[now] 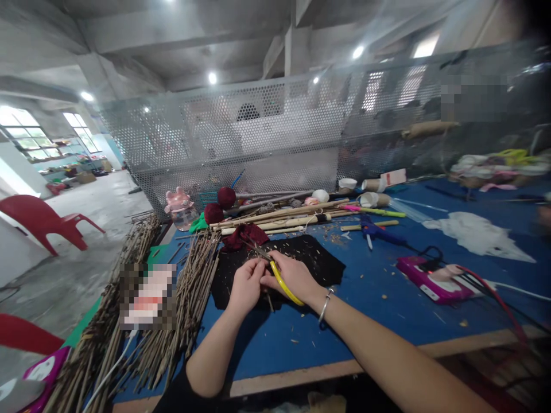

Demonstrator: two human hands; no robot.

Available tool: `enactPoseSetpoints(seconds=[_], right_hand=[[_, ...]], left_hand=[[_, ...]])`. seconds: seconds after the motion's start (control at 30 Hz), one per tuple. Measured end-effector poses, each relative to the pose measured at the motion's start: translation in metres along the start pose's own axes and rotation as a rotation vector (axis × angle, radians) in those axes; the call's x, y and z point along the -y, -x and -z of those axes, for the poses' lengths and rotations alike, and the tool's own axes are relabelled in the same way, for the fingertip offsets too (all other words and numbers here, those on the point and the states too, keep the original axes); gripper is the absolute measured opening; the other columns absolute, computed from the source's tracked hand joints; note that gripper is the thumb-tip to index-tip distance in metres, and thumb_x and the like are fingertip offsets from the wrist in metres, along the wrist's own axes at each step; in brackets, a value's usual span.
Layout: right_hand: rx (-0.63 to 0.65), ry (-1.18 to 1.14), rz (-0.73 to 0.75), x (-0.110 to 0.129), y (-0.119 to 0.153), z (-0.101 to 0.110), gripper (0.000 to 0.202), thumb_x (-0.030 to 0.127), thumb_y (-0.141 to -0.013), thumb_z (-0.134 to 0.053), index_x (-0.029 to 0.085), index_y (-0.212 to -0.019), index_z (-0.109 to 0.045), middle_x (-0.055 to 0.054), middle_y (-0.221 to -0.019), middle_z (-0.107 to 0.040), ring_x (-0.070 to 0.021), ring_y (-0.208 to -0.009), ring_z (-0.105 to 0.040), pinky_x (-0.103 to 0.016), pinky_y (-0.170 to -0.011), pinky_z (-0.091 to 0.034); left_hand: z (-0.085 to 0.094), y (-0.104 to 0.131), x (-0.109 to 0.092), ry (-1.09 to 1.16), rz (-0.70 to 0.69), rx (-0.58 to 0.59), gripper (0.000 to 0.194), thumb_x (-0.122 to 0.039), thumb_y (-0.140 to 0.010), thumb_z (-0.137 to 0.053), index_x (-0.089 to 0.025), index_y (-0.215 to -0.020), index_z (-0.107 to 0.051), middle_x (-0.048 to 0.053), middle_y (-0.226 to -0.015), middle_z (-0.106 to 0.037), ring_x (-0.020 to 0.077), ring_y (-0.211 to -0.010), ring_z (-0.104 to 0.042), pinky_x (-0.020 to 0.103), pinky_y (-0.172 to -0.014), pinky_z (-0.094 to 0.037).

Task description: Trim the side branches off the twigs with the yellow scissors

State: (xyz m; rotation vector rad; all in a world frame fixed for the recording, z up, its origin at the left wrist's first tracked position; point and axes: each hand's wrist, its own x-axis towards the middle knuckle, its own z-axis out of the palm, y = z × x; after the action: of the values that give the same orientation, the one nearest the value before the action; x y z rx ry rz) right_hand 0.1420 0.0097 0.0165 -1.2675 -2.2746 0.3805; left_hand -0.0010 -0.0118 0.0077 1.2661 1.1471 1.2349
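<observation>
My right hand (295,275) is wrapped round yellow-handled scissors (284,285), whose dark blades point up and left. Close against it, my left hand (248,282) pinches a thin twig (270,301), its lower end showing beneath the fingers. Both hands are over a black cloth (321,258) strewn with small pale chips. Dark red fabric (245,236) lies just beyond the blades. The exact spot where blades and twig meet is hidden by my fingers.
Bundled twigs (189,292) cover the table's left side. Sticks (279,221) and red yarn balls (226,198) lie behind the cloth. To the right are a blue glue gun (383,234), a purple power strip (434,281) and white plastic (482,235). A perforated metal screen (275,132) stands behind.
</observation>
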Motion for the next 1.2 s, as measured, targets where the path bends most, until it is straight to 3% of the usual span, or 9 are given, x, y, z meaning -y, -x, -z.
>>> enactPoseSetpoints(seconds=[0.3,0.53,0.77,1.2], right_hand=[[-0.063,-0.076,0.128,-0.005,-0.002,-0.005,0.058,0.052,-0.071,-0.061,0.016,-0.114,-0.044,-0.011,-0.100,-0.055,-0.0224,-0.093,-0.052,-0.032,-0.077,-0.040],[-0.003,-0.118,0.064,-0.007,-0.003,-0.006,0.043,0.051,-0.072,-0.060,0.019,-0.099,-0.050,-0.005,-0.085,-0.059,-0.0180,-0.076,-0.056,-0.025,-0.064,-0.038],[0.030,-0.093,0.021,-0.010,-0.003,-0.007,0.043,0.052,-0.071,-0.061,0.020,-0.098,-0.051,-0.003,-0.073,-0.061,-0.0170,-0.064,-0.058,-0.022,-0.054,-0.033],[0.050,0.015,-0.027,-0.009,-0.002,-0.005,0.042,0.057,-0.077,-0.051,0.021,-0.098,-0.054,-0.004,-0.070,-0.062,-0.0186,-0.064,-0.061,-0.022,-0.053,-0.034]], left_hand=[[-0.001,0.003,-0.004,-0.040,0.075,0.045,0.036,-0.048,-0.075,-0.052,-0.013,-0.082,-0.060,-0.002,-0.057,-0.051,0.0049,-0.040,-0.038,0.016,-0.034,-0.034],[-0.002,0.003,0.002,-0.053,0.053,0.042,0.036,-0.049,-0.075,-0.051,-0.014,-0.078,-0.059,-0.005,-0.051,-0.044,0.0046,-0.036,-0.033,0.016,-0.031,-0.030],[-0.002,0.003,0.002,-0.065,0.081,0.010,0.033,-0.046,-0.075,-0.052,-0.015,-0.079,-0.059,-0.005,-0.049,-0.048,0.0063,-0.035,-0.038,0.017,-0.031,-0.031],[-0.002,0.002,-0.002,-0.065,0.169,-0.019,0.031,-0.044,-0.075,-0.052,-0.015,-0.084,-0.060,-0.001,-0.053,-0.055,0.0103,-0.043,-0.053,0.015,-0.032,-0.032]])
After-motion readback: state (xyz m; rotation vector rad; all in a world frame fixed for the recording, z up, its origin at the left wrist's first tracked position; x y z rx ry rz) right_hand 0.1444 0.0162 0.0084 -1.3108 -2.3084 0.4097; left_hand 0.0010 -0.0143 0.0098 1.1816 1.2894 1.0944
